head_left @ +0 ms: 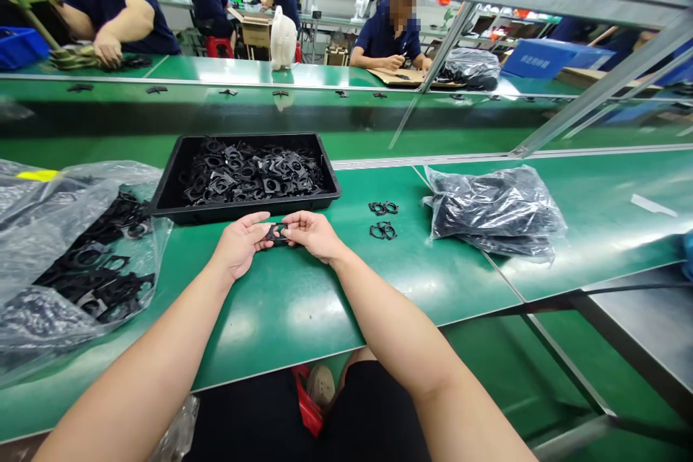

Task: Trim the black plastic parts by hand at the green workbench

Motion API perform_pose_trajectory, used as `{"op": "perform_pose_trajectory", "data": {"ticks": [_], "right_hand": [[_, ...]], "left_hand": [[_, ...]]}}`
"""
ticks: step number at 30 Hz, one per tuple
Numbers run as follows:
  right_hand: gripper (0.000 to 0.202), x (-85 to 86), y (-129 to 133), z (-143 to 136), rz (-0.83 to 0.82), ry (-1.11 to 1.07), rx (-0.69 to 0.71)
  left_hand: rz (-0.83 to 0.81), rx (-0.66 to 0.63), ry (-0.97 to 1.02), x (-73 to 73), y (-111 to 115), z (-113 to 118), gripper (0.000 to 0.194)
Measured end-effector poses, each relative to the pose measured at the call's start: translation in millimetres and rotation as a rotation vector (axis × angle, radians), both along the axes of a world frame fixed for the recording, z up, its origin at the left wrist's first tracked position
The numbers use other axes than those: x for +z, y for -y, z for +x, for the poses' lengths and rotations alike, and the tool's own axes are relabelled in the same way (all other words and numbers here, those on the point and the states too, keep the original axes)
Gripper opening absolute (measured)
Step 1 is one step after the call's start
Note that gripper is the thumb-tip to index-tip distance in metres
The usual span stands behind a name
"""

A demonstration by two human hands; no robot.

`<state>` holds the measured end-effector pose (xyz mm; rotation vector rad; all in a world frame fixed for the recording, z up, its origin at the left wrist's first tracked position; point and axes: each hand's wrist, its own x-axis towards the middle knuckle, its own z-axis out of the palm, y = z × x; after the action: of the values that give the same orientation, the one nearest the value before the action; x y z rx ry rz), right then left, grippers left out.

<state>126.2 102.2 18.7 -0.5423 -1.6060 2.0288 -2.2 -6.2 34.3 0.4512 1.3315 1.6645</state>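
Note:
Between my fingertips is a small black plastic part [278, 232] with a round opening. My left hand [242, 242] pinches its left end, and my right hand [311, 232] grips the right end. Both hands are just above the green table, in front of a black tray [249, 214] heaped with similar black parts [254, 172]. To the right of my right hand lie several black rings [383, 230] in two small groups. The fingers partly cover the held part, so its full outline is hidden.
An opened clear plastic bag [119, 231] of black parts spreads over the left side. A closed plastic bag [492, 209] of dark parts lies on the right. Beyond, a conveyor belt [303, 115] carries spaced black pieces, and people in dark blue shirts sit behind it.

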Motion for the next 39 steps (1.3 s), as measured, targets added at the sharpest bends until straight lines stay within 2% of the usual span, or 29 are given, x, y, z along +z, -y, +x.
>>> {"op": "perform_pose_trajectory", "data": {"ticks": [7,14,20,26,31,34,39], "right_hand": [[0.036,-3.0,0,-2,0.032,-0.050,-0.035],[0.040,1.2,0,-1,-0.052,0.021,-0.027],[0.038,5.9,-1,1,-0.078,0.044,-0.062],[0.037,5.8,-2,1,-0.058,0.044,-0.061],[0.036,6.6,-2,2,-0.067,0.050,-0.079],[0.035,7.6,-2,2,-0.095,0.049,-0.078],[0.039,9.2,-5,5,-0.223,0.046,-0.067]], "left_hand": [[0.016,-0.059,0.095,-1.9,0,-1,0.024],[0.042,-0.008,0.071,-2.4,-2,1,0.026],[0.075,0.025,0.017,-4.0,-2,3,0.035],[0.040,0.030,-0.055,-2.3,0,2,0.050],[0.038,0.024,-0.108,-5.8,-1,1,0.054],[0.056,0.009,-0.251,-9.6,-1,1,0.054],[0.140,0.030,-0.891,-10.1,4,4,0.043]]}}
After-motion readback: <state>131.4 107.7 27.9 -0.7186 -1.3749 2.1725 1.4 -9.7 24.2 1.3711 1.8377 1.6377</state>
